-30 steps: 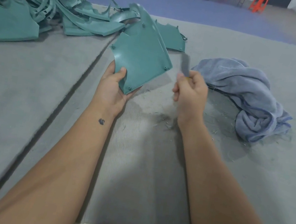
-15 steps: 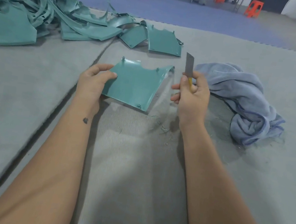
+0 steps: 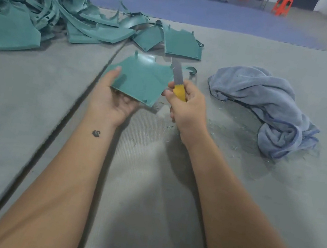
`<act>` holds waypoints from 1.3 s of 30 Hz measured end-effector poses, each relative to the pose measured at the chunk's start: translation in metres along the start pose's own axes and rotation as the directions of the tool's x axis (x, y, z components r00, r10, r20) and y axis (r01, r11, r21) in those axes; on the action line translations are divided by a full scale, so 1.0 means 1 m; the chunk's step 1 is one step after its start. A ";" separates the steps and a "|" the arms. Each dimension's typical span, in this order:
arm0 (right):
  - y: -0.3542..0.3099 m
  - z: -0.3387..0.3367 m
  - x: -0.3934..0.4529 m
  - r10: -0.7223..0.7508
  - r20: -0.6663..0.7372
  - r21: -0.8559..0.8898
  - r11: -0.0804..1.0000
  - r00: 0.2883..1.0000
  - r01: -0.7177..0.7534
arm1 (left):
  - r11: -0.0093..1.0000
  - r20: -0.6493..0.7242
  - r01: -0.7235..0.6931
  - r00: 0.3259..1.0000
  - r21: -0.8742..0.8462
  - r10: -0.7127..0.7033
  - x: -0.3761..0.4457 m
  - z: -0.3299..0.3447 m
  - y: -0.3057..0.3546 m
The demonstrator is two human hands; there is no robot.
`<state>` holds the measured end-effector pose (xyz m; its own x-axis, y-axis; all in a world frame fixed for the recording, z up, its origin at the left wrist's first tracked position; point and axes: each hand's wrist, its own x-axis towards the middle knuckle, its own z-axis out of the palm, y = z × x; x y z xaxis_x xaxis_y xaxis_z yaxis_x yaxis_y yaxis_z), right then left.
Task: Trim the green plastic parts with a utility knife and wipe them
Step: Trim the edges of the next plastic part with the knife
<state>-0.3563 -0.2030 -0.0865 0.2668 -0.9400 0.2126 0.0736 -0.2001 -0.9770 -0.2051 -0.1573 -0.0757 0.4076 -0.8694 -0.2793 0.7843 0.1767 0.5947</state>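
Flat green plastic part (image 3: 141, 79), frame centre: cradled from below by left hand (image 3: 112, 97). Yellow-handled utility knife (image 3: 178, 84): gripped in right hand (image 3: 188, 108), blade at part's right edge.

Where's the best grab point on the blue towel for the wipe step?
Probably the high bunched fold at the blue towel's near-left end, pinched from above. It lies crumpled in a heap on the table, so raised folds give purchase, and that end lies closest to the right hand.

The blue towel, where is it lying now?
In the head view the blue towel lies crumpled on the grey table, right of the right hand holding the utility knife.
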 end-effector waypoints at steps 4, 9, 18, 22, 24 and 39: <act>0.001 -0.004 0.003 -0.018 -0.036 0.077 0.997 0.999 0.021 | 0.885 0.115 -0.007 0.992 0.465 -0.053 -0.004 0.009 -0.018; 0.002 -0.009 0.005 0.053 -0.085 0.105 0.993 0.995 -0.044 | 0.944 0.052 -0.045 0.998 0.327 0.029 -0.002 0.014 -0.029; -0.004 -0.015 0.001 0.097 0.210 0.050 0.993 0.973 -0.110 | 0.998 0.021 -0.009 1.000 0.058 0.008 0.000 0.012 -0.026; -0.001 -0.012 -0.001 0.078 0.294 0.084 0.991 0.953 -0.107 | 0.998 0.017 0.003 1.000 0.059 -0.004 -0.001 0.014 -0.024; 0.001 -0.012 0.000 0.081 0.300 0.075 0.991 0.950 -0.108 | 0.998 0.013 0.026 1.000 0.055 -0.027 -0.002 0.015 -0.025; 0.013 -0.018 0.008 0.109 0.256 0.246 0.954 0.961 -0.173 | 0.993 0.082 0.103 0.991 0.055 -0.107 -0.013 0.014 -0.024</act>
<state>-0.3702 -0.2182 -0.0982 0.5103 -0.8540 0.1020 0.2599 0.0401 -0.9648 -0.2353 -0.1568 -0.0756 0.2814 -0.9183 -0.2784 0.7949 0.0605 0.6038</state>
